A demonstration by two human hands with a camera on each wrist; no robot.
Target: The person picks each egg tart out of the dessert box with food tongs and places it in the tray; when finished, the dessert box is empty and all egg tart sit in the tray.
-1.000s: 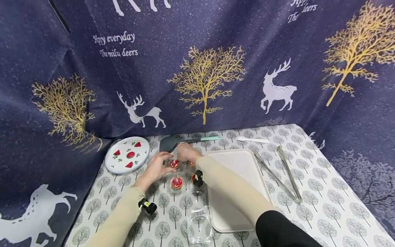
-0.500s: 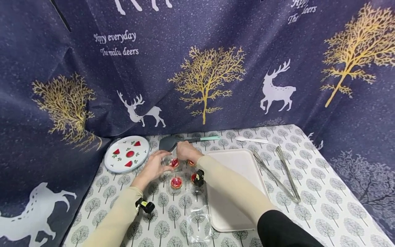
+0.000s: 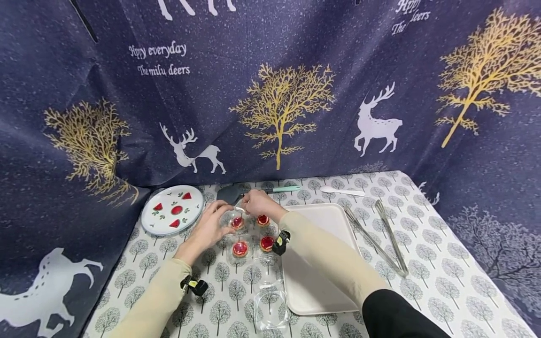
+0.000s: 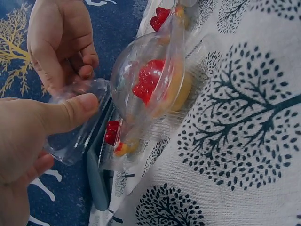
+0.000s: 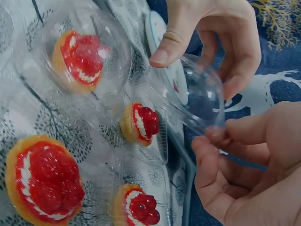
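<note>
Both hands meet at the back of a clear plastic clamshell box (image 5: 101, 160) that holds several red fruit tarts. A raised clear domed lid (image 5: 204, 89) is between them. My left hand (image 3: 208, 231) holds it with thumb (image 4: 77, 110) and fingers on opposite sides. My right hand (image 3: 261, 204) pinches its edge between thumb and fingertips. Just below the lid is the back left tart (image 5: 140, 125), uncovered. Beside it sits the back right tart (image 3: 263, 220). A closed dome covers the front left tart (image 4: 150, 82); the front right tart (image 5: 44, 181) is uncovered.
A beige tray (image 3: 317, 281) lies right of the box, metal tongs (image 3: 390, 239) beyond it. Behind are a grey spatula (image 3: 230, 193) with a mint handle and a white spoon (image 3: 342, 191). A watermelon-patterned plate (image 3: 171, 210) stands left. An open clear lid (image 3: 270, 310) lies in front.
The right wrist has shifted right and slightly down, so the right-hand tarts show more fully. The right fingers now visibly pinch the lid's edge. The left hand has barely moved.
</note>
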